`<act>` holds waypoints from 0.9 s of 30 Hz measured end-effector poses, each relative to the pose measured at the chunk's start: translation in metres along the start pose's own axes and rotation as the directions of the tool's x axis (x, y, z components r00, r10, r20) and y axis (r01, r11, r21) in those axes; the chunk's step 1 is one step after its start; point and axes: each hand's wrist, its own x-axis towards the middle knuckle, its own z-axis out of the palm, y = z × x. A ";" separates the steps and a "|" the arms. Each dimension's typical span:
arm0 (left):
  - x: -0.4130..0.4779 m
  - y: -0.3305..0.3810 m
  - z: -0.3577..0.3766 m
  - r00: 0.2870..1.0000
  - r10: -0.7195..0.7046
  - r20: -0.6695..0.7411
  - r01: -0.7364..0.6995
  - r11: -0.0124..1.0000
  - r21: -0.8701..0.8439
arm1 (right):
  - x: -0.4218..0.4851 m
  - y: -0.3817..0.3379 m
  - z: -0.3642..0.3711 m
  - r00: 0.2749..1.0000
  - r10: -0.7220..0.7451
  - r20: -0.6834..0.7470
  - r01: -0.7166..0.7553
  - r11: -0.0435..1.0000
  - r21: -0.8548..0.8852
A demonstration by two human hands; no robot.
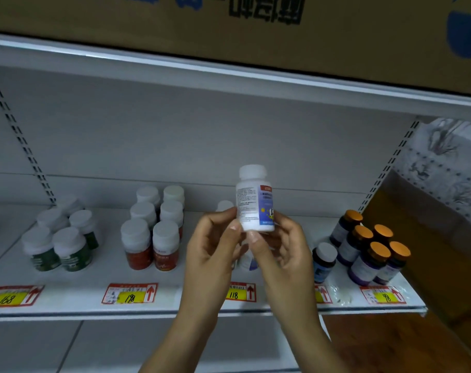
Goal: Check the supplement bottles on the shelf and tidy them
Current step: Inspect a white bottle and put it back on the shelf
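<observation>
Holding white bottle [253, 200] upright, both hands | price tag [241, 292] reads 118

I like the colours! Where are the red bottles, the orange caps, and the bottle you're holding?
Red bottles [151, 244]: head view, front pair's labels.
Orange caps [380, 251]: head view, a front cap's top.
Held bottle [253, 203]: head view, its white side.

The white shelf [94, 281] carries red-labelled bottles [151, 238] in two rows. Left of them stand green-labelled bottles [59, 246]; well to their right stand orange-capped bottles [371, 251] and a blue-labelled bottle [323, 262]. Price tags [129, 293] line its front edge.
</observation>
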 end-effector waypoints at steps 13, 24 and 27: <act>-0.005 -0.012 0.001 0.992 0.128 0.023 -0.130 0.978 0.161 | 0.002 -0.006 -0.012 0.942 0.325 0.087 -0.336 0.890 0.309; -0.010 -0.012 0.008 0.992 0.120 0.035 -0.124 0.975 0.184 | -0.002 -0.004 -0.023 0.800 0.512 0.312 -0.592 0.591 0.547; -0.010 -0.012 0.008 0.993 0.095 0.074 -0.107 0.978 0.180 | -0.004 -0.002 -0.022 0.871 0.446 0.206 -0.487 0.729 0.481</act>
